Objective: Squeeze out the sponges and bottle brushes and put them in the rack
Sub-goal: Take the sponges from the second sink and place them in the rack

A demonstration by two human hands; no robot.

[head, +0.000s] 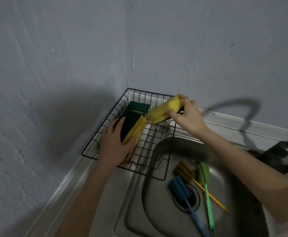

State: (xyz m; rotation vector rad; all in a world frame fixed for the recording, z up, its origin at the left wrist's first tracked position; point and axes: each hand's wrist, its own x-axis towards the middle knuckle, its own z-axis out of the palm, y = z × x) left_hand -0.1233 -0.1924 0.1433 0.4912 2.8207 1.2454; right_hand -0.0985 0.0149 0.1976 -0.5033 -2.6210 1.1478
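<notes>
A black wire rack (95, 141) stands in the corner left of the sink. My left hand (113, 146) grips a yellow sponge with a dark green scouring side (131, 130) inside the rack. My right hand (187, 117) holds another yellow sponge (163, 110) above the rack's far right side. Two more green-topped sponges (137, 107) stand at the rack's back. Three bottle brushes lie in the sink bowl: blue (180, 188), olive-yellow (185, 171) and green (203, 172).
The steel sink (157, 216) fills the lower right, its drain (193, 197) under the brushes. A dark tap (287, 147) juts in from the right edge. Grey walls close the corner behind the rack.
</notes>
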